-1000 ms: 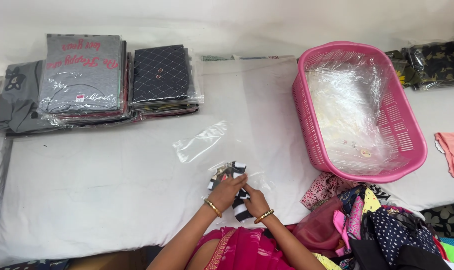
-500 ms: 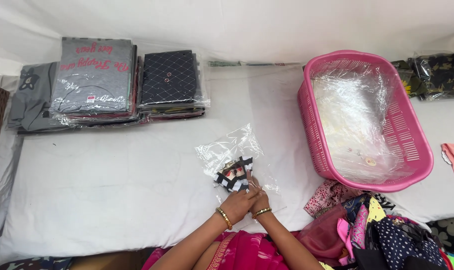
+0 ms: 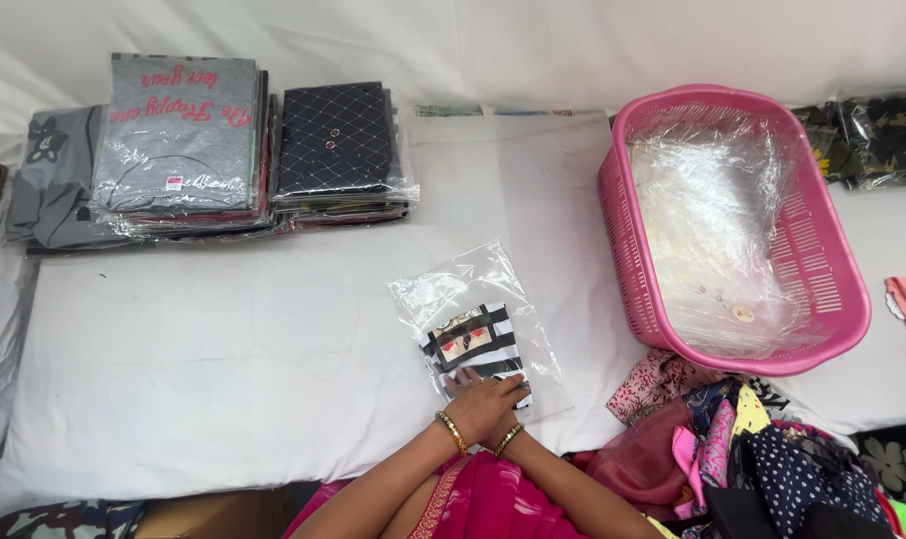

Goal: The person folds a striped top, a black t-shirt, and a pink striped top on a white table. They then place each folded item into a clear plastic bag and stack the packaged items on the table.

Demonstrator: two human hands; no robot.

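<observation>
Both hands overlap at the near edge of the white-covered surface [image 3: 204,379]: left hand [image 3: 481,404] on top, fingers spread flat and pressing the near end of a clear plastic bag [image 3: 473,329]; right hand [image 3: 493,431] mostly hidden beneath the left, so can't tell how its fingers sit. Gold bangles on both wrists. Inside the bag: a folded black-and-white striped garment [image 3: 470,344] with a small red and tan print on its face, sitting in the bag's near half; far half is bare film, wrinkled and glossy. Bag lies flat, tilted slightly off square, mid-surface. Right of the hands, a loose heap of mixed printed fabrics [image 3: 762,449], cut off by the frame's lower edge. Beyond that, a pink plastic basket [image 3: 822,299] lined with crinkled clear film, a few small bits at the bottom too small to make out. Far left: stack of bagged grey shirts [image 3: 179,140] with pink lettering and a small red-and-white label on the top pack; just beside it a stack of bagged dark quilted-pattern garments [image 3: 338,145]. Far right corner: bagged camouflage-print pieces [image 3: 882,135], partly cut off.
</observation>
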